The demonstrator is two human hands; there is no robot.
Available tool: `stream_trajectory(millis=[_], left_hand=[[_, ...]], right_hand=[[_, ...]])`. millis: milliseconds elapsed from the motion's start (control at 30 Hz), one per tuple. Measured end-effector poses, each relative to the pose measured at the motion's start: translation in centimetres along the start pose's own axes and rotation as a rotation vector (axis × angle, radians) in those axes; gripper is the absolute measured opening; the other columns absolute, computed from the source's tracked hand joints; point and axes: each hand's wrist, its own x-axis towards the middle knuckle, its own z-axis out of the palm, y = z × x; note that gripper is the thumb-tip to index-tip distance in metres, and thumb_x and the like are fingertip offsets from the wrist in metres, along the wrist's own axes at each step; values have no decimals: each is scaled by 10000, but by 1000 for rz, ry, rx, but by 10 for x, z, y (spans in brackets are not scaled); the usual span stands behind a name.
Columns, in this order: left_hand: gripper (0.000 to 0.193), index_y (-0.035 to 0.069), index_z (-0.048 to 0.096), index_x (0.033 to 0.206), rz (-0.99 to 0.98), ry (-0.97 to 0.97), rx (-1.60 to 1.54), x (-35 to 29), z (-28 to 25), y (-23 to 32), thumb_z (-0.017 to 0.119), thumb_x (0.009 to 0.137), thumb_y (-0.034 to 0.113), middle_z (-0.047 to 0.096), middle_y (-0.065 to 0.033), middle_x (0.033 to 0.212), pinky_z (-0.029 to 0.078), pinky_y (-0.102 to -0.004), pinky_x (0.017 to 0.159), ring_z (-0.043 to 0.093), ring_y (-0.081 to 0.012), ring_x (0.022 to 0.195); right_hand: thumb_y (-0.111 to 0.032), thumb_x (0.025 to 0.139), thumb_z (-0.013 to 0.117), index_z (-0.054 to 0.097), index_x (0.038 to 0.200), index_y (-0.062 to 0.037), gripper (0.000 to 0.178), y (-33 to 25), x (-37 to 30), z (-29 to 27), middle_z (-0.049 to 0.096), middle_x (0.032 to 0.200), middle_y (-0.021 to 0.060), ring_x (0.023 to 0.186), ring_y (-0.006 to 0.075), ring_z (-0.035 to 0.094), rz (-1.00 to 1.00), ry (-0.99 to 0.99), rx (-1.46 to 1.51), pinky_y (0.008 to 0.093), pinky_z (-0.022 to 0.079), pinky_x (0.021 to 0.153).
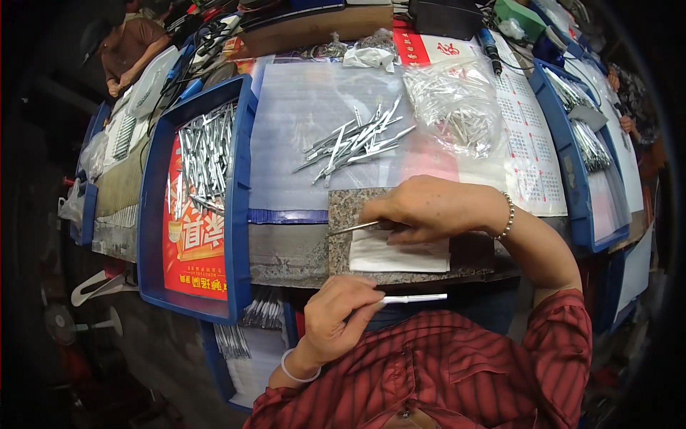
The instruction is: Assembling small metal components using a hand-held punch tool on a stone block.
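My left hand (339, 314) is closed near the bench's front edge, gripping one end of a slim silver-white metal rod (418, 298) that points right. Above a granite slab (343, 207), my right hand (429, 207) is closed round a thin dark metal tool (354, 229). Its pointed end sticks out to the left; its exact kind is hidden by my fingers. Under that hand lies a folded white cloth (400, 256) on the slab. Beyond, a loose pile of silver metal rods (357, 139) rests on a translucent plastic sheet (286, 100).
On the left a blue tray (243, 171) holds many similar rods. A clear plastic bag (461, 107) of pale parts sits back right, near a blue-black power screwdriver (491, 50). Another blue tray (614, 179) stands right. A person (136, 43) sits at far left.
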Motion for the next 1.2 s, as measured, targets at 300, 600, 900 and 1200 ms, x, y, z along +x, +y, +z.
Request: stream_trajectory(millis=[300,600,900,1200], left_hand=[[159,25,654,877,79,-21,313,19,6,-22,723,743,-27,665,-121,825,507,-392,816,680,-300,876],[174,41,650,891,95,-17,345,16,19,-9,720,747,-26,670,-107,824,508,-424,840,682,-280,865],[190,53,644,914,117,-130,477,25,30,-14,713,748,-7,646,-86,850,440,-442,895,655,-276,912],[280,62,653,977,153,-133,471,18,24,-25,730,713,9,575,-59,870,394,-421,872,622,-273,933]], right_hand=[[-126,858,613,557,1008,-15,196,-23,-61,12,624,830,208,778,408,612,292,447,65,478,467,673],[-119,923,592,596,956,-18,106,-37,-106,70,600,757,164,696,362,617,321,648,256,407,475,604],[-120,925,583,592,960,-15,111,-24,-102,58,604,779,185,703,389,610,304,561,275,425,474,594],[-216,965,530,630,913,11,253,-48,-120,42,684,971,172,705,303,640,160,858,214,379,497,626]])
